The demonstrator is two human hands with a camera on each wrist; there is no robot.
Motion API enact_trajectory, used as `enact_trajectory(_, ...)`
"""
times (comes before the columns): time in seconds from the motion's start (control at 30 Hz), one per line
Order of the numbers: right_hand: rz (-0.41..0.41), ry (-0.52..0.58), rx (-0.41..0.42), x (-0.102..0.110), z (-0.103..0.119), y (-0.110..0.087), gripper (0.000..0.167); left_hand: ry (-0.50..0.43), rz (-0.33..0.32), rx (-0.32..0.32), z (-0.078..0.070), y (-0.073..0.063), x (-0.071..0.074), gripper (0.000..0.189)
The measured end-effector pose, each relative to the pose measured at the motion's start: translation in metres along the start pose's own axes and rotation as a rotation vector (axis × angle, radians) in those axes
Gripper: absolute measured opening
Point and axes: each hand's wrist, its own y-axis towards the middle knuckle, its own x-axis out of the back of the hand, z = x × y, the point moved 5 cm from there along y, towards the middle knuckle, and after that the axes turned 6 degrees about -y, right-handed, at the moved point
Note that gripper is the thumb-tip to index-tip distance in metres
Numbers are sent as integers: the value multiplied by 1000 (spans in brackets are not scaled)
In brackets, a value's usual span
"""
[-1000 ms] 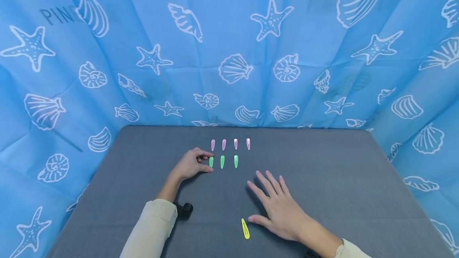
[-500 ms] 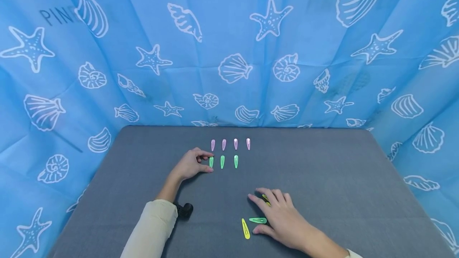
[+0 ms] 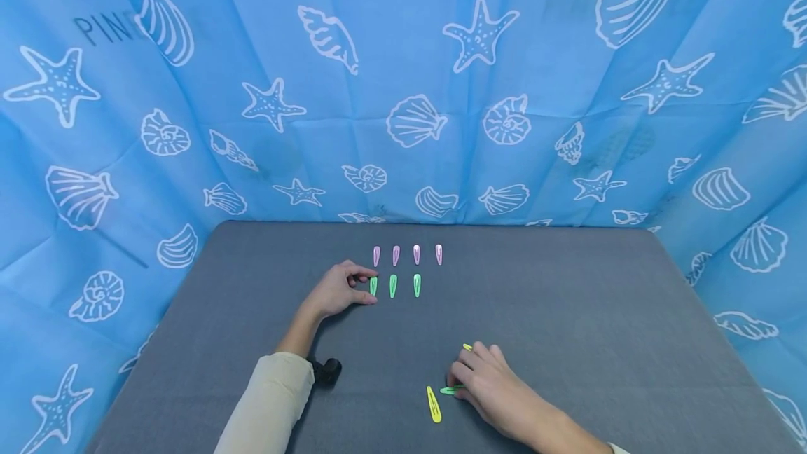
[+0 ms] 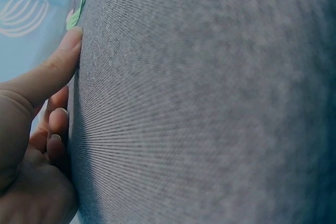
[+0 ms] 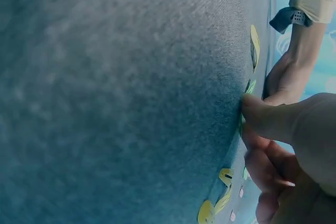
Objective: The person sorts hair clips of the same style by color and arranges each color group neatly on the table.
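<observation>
My left hand (image 3: 337, 289) has its index finger at the far end and its thumb at the near end of the leftmost green snap hair clip (image 3: 373, 286), holding it on the table. Two more green clips (image 3: 394, 286) lie to its right, in line with it. My right hand (image 3: 494, 387) pinches another green snap hair clip (image 3: 449, 390), which points left; the fingers cover the rest of it. In the right wrist view its thumb (image 5: 262, 114) presses on this clip (image 5: 251, 86). Just left of that hand lies a yellow hair clip (image 3: 433, 404).
Behind the green row stands a row of several purple hair clips (image 3: 396, 256). Another yellow clip (image 3: 467, 347) peeks out beyond my right fingers; the right wrist view shows more yellow clips (image 5: 206, 212). A blue shell-print curtain (image 3: 416, 54) surrounds the grey table (image 3: 567, 314).
My right hand has drawn back from spread fingers and closed on the green clip, which was uncovered beneath it. My left hand has stayed in place at the leftmost green clip.
</observation>
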Motion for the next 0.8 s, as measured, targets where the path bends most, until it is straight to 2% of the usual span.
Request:
enact_trajectory(0.13, 57, 73, -9, 0, -1, 2, 21, -3, -1, -1, 0, 0, 0, 45)
enact_trajectory(0.3, 34, 118, 51, 2, 1, 2, 25, -1, -1, 0, 1, 1, 0, 45)
enact_trajectory(0.43, -24, 190, 72, 5, 0, 3, 25, -3, 0, 0, 1, 1, 0, 45)
enact_trajectory(0.57, -61, 251, 17, 8, -4, 5, 19, -5, -2, -2, 2, 1, 0, 45)
enact_trajectory(0.7, -37, 307, -62, 8, -7, 5, 30, 1, -2, -2, 3, 1, 0, 45)
enact_trajectory(0.8, -22, 249, -52, 7, -6, 5, 36, 7, -2, -3, 3, 1, 0, 46)
